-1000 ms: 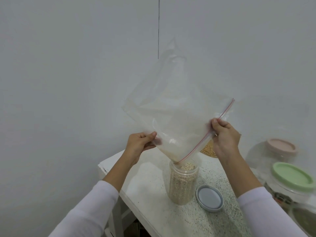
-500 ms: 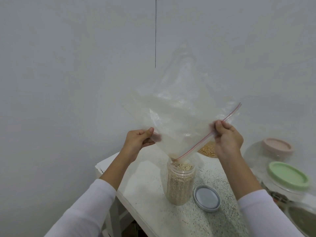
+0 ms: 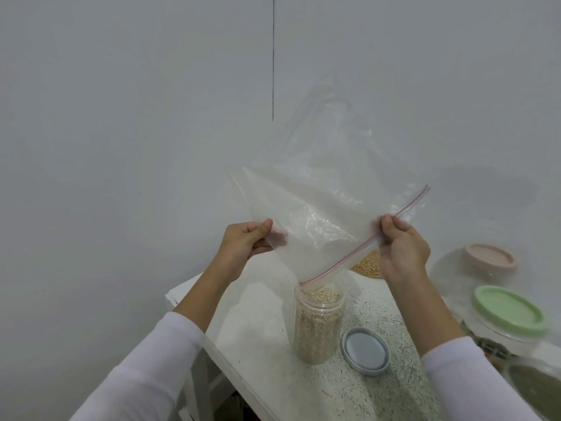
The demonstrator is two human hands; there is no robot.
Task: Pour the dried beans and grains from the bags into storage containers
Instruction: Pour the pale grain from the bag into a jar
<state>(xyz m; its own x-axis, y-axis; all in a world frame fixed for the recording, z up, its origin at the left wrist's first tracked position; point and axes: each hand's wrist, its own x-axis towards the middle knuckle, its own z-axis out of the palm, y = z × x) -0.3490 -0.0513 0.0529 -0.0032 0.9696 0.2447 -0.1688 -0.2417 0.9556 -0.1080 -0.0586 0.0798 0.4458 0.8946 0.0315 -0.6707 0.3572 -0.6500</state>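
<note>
Clear plastic bag [image 3: 321, 214], pinched by left hand [image 3: 244, 244] and right hand [image 3: 402, 249], tips one corner into the grain-filled jar [image 3: 318, 325] below them.

Soft, even, slightly dim light fills the scene. Faint glare streaks the plastic bag [image 3: 328, 208], and its shadow falls on the wall [image 3: 121, 147]. Edges bend and blur slightly.

No readable text, label, brand or number shows anywhere.

On the worktop [image 3: 258, 323] before me stands the jar [image 3: 317, 326], its lid [image 3: 365, 350] just right, the bag [image 3: 321, 214] above it, more jars [image 3: 504, 317] farther right.
</note>
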